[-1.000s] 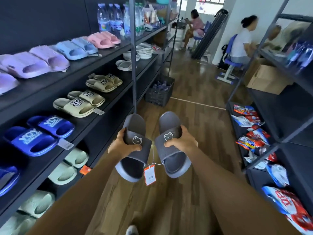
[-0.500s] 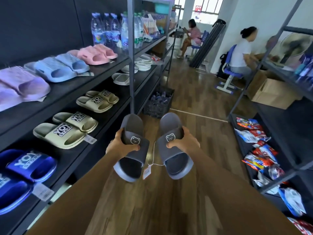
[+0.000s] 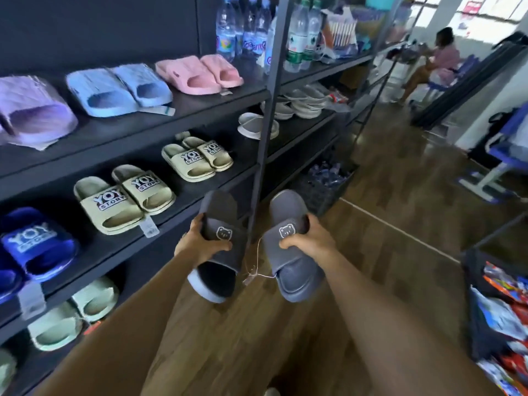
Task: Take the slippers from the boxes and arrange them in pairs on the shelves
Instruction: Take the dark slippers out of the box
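Carrying step: my left grip (image 3: 204, 244) is clamped on one grey slipper (image 3: 218, 211) and my right grip (image 3: 310, 238) on its mate (image 3: 297, 277). Both are in the air beside the shelf (image 3: 237, 174), tied by a tag string (image 3: 258, 270). Next, I judge, they need a bare spot — perhaps past the tan pair (image 3: 197, 158) — and setting down side by side.

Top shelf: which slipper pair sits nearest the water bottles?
The pink pair, at the right end of the row, right beside the water bottles. The light blue pair and purple pair lie further left.
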